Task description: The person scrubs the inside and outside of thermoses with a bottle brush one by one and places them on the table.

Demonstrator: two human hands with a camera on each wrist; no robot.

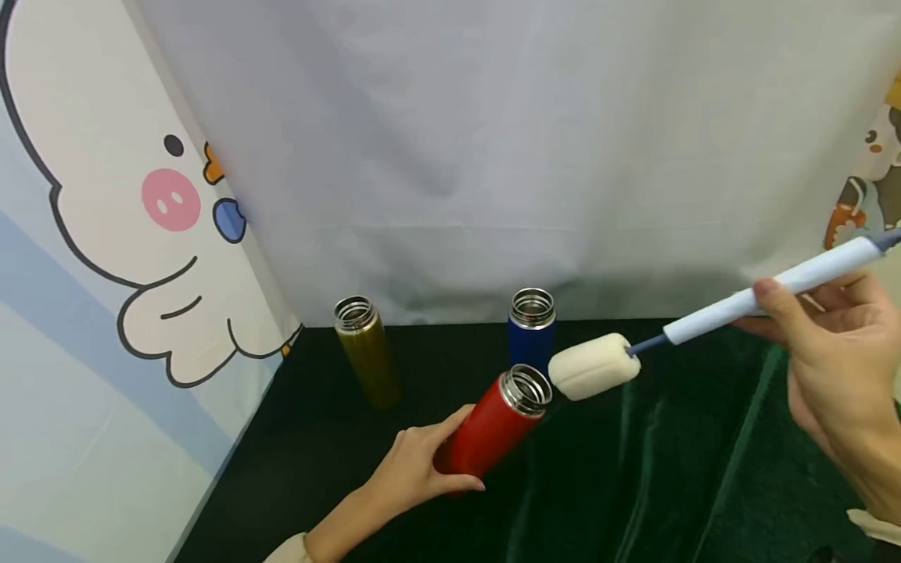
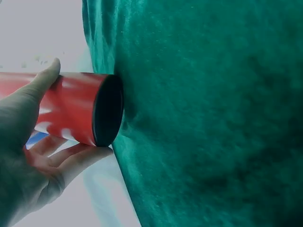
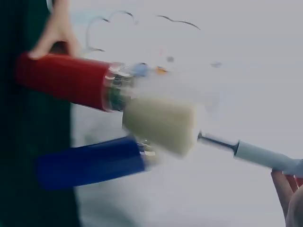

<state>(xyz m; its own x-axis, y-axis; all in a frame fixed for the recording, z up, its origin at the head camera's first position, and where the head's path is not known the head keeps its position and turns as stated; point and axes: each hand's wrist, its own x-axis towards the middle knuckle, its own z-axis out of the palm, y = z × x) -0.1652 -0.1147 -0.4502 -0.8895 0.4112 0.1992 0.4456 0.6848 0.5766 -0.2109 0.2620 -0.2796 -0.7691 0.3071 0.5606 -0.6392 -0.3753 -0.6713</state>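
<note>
My left hand (image 1: 415, 465) grips a red bottle (image 1: 493, 426) round its lower body; the bottle tilts to the right and its steel mouth has no lid. In the left wrist view the black base of the red bottle (image 2: 78, 106) shows close to the green cloth. Pinched by its pale blue handle, a bottle brush (image 1: 594, 366) with a cream sponge head is in my right hand (image 1: 841, 360). The sponge is beside the red bottle's mouth, outside it. Behind the two stands a blue bottle (image 1: 531, 332), lidless and partly hidden.
A gold bottle (image 1: 366, 352), also lidless, stands at the back left. Dark green cloth (image 1: 633, 485) covers the table. A pale curtain (image 1: 450, 156) hangs behind it, and a panel with a cartoon print (image 1: 105, 195) borders the left side.
</note>
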